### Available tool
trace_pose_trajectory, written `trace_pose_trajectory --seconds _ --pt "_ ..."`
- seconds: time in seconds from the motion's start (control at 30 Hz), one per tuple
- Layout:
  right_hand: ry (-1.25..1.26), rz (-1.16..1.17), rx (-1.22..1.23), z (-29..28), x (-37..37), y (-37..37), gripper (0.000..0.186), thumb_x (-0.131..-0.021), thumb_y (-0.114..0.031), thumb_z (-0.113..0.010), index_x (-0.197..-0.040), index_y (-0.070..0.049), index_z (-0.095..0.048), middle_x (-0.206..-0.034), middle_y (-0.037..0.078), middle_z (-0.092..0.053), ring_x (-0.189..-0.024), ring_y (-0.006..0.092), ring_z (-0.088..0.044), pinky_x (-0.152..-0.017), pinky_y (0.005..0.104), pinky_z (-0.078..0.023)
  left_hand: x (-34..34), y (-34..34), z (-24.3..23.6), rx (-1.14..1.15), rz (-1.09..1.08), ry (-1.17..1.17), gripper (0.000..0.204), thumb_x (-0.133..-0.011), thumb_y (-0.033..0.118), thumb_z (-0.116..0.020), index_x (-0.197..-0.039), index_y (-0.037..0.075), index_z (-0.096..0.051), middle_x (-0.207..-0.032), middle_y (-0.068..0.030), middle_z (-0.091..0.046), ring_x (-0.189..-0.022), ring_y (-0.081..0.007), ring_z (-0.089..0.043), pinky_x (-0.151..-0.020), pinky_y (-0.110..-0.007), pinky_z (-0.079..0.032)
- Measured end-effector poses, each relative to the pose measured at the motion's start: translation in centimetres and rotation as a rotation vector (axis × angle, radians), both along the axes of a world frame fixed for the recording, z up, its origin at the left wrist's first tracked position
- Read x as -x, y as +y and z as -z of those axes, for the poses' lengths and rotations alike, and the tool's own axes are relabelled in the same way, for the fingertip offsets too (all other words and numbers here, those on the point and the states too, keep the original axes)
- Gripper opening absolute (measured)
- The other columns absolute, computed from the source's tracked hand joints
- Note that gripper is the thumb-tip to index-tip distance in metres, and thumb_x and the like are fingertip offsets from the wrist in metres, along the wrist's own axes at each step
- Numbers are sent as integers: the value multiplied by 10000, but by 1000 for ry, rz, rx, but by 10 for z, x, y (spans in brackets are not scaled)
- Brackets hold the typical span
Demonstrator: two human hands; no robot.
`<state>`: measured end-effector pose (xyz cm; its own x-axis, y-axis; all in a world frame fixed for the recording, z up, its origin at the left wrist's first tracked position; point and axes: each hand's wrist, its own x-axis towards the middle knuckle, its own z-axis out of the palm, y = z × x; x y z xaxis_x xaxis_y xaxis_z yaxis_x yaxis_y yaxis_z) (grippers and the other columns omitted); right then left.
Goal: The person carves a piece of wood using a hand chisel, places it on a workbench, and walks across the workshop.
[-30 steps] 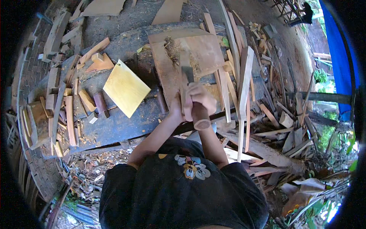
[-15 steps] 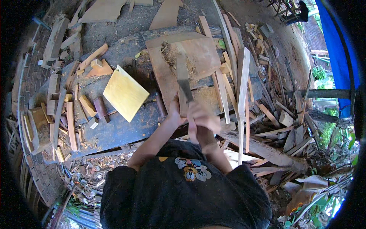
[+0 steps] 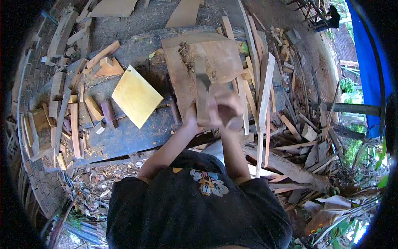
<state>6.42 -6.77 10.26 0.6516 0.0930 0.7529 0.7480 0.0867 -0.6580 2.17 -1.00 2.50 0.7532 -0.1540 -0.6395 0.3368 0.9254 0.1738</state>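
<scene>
My right hand (image 3: pixel 224 101), blurred by motion, is wrapped round the thick wooden handle (image 3: pixel 233 119) of a flat metal blade (image 3: pixel 202 79) that points away from me. Directly left of it, my left hand (image 3: pixel 190 118) grips a narrow wooden piece (image 3: pixel 201 110) under or beside the blade. Both are over a worn brown wooden board (image 3: pixel 215 62) with shavings on its top. A pale yellow square panel (image 3: pixel 137 95) lies to the left of my hands.
The dark workbench (image 3: pixel 141 145) holds several offcuts (image 3: pixel 74 128) on the left and long strips (image 3: pixel 265 95) at the right. A scrap pile (image 3: pixel 306 157) lies beyond its right end. A blue tarp (image 3: pixel 365 66) hangs far right; a dark figure (image 3: pixel 329 18) is at top right.
My right hand and the blade came toward me half a second ago and have now moved back up, away from me. My left hand stays at the same place on the wood.
</scene>
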Motion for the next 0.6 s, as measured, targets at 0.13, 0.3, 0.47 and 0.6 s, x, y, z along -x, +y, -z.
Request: trace_pose_trajectory --seconds 0.13,0.3,0.47,0.6 --pt "214 39 29 12 -23 -5 128 -618 -52 -593 -597 0 -478 -621 104 -521 -552 216 -527 -527 303 -434 -6 7 1 -57 220 154 423 -862 408 -220 -1088 120 -431 -978 -52 -529 -865 -213 -529 -729 -386 -441" --pt "-142 -387 -95 4 38 -18 258 -717 -193 -587 -677 30 -464 -584 117 -497 -526 204 -485 -517 320 -416 -2 1 24 223 -102 37 413 -864 398 -222 -1062 115 -447 -969 -65 -537 -858 -219 -528 -738 -367 -437" --pt "-96 -258 43 9 14 -9 182 -719 -151 -540 -689 26 -505 -615 106 -520 -590 247 -536 -590 366 -450 -5 -5 58 235 -16 -34 448 -854 429 -222 -1083 113 -442 -1011 -78 -521 -920 -223 -505 -810 -389 -403" --pt "298 -27 261 6 48 -25 215 -729 -197 -546 -674 6 -506 -658 92 -540 -644 246 -549 -608 347 -460 -6 7 -14 -46 76 36 454 -844 444 -245 -1063 111 -463 -996 -78 -530 -929 -225 -507 -803 -386 -406"
